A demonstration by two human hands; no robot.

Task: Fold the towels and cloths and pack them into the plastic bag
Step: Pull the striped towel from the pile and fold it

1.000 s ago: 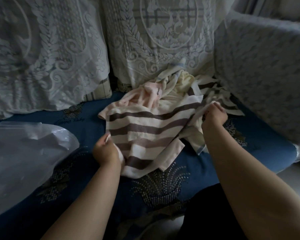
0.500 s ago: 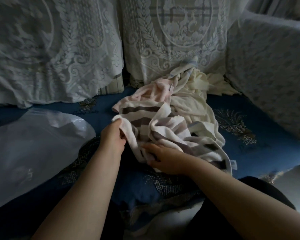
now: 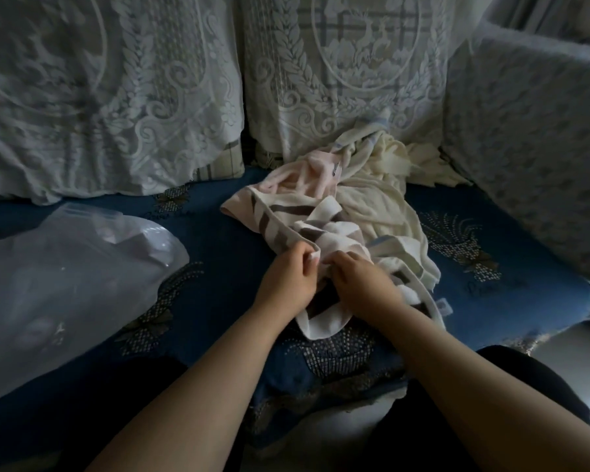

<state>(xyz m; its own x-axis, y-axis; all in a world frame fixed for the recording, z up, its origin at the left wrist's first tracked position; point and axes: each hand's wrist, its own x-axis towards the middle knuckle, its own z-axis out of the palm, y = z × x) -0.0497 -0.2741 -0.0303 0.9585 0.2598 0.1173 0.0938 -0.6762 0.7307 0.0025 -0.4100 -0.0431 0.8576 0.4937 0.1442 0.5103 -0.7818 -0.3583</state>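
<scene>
Head view: the striped towel [image 3: 307,229] lies bunched on the blue sofa seat [image 3: 218,267], near the middle of the seat and reaching toward its front edge, directly under and ahead of both hands. The left hand [image 3: 286,281] is closed, thumb and fingers pinching an edge of the striped towel at its near left side. The right hand [image 3: 361,284] sits just beside it, almost touching, fingers curled down into the same towel and gripping its folds. Behind the striped towel, toward the back edge of the seat, a pink cloth [image 3: 307,178] and a cream cloth [image 3: 375,199] lie heaped against the lace-covered cushions [image 3: 338,80]. The clear plastic bag [image 3: 65,284] rests on the left part of the seat, well apart from the hands, with neither hand touching it.
</scene>
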